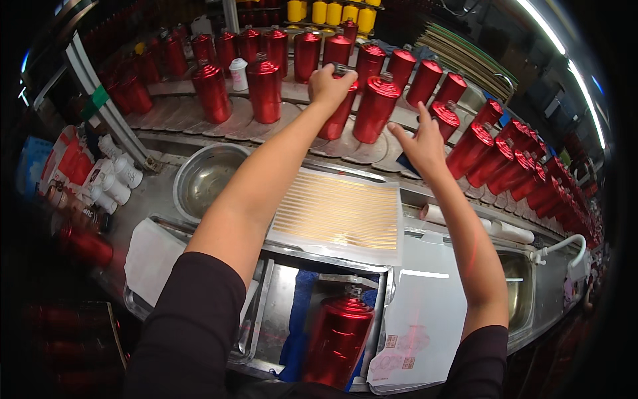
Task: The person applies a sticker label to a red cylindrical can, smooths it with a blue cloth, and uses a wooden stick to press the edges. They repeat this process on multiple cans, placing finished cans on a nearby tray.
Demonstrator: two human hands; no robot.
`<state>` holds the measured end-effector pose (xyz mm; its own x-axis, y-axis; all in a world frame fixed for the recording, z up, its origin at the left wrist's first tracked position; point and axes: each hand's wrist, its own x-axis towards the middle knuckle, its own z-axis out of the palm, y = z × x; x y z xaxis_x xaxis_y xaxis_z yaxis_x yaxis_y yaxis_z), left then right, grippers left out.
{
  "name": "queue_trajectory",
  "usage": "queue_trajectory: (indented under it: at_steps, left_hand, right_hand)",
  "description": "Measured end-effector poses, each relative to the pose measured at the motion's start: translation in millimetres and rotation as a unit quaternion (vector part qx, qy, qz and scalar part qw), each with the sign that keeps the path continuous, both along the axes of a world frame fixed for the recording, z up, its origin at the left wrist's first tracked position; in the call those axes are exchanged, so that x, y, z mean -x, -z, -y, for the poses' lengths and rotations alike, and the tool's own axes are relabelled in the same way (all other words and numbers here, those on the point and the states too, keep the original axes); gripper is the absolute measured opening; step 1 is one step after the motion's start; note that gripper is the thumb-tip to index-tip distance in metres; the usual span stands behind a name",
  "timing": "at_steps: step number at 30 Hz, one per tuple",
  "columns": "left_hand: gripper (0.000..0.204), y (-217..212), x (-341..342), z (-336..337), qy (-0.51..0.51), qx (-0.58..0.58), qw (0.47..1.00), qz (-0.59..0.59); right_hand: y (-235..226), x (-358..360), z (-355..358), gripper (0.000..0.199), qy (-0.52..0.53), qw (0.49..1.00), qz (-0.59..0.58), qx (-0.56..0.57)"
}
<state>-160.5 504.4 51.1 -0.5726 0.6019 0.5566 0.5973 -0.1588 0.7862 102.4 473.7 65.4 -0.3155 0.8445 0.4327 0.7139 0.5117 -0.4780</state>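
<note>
Red bottle (339, 118) under the left hand (329, 88), gripped around its top, looks glossy: likely stiff, slippery, fragile, best held there; the right hand (425, 145) is spread wide

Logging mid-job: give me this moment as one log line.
Left hand: gripping red bottle near its top | Right hand: thumb and forefinger spread, grip unclear | Nearer: gold-striped sheet, second bottle beside blue cloth
</note>
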Motion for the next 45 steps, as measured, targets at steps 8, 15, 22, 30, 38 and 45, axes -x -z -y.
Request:
queue_trajectory:
  at_steps: [8,15,22,30,38,45]
  left_hand:
    - [0.04,8.6,-48.9,14.9,0.008,-0.047,0.998,0.032]
    - [0.034,-1.4,-60.0,40.1,0.022,-0.122,0.992,0.024]
    - [0.021,-68.9,-12.8,151.3,0.2,-0.184,0.933,0.237]
    - [0.022,-100.0,132.3,340.0,-0.034,-0.158,0.976,0.144]
    - [0.041,-22.9,261.2,435.8,-0.355,-0.005,0.934,-0.044]
    - [0.055,17.7,298.3,446.6,-0.382,0.063,0.921,-0.028]
  right_hand:
    - [-24.1,49.4,-92.8,0.109,0.105,0.989,0.091,0.06]
    - [-10.1,32.6,-101.2,0.092,0.164,0.982,0.061,0.071]
    - [6.0,-5.2,-118.1,0.09,0.177,0.981,0.07,0.024]
    - [3.9,-62.0,-133.7,0.081,0.069,0.998,-0.007,0.005]
    - [-88.3,16.2,14.6,0.079,-0.208,0.971,-0.097,0.066]
    - [-115.1,190.1,153.2,0.078,-0.439,0.881,-0.15,0.09]
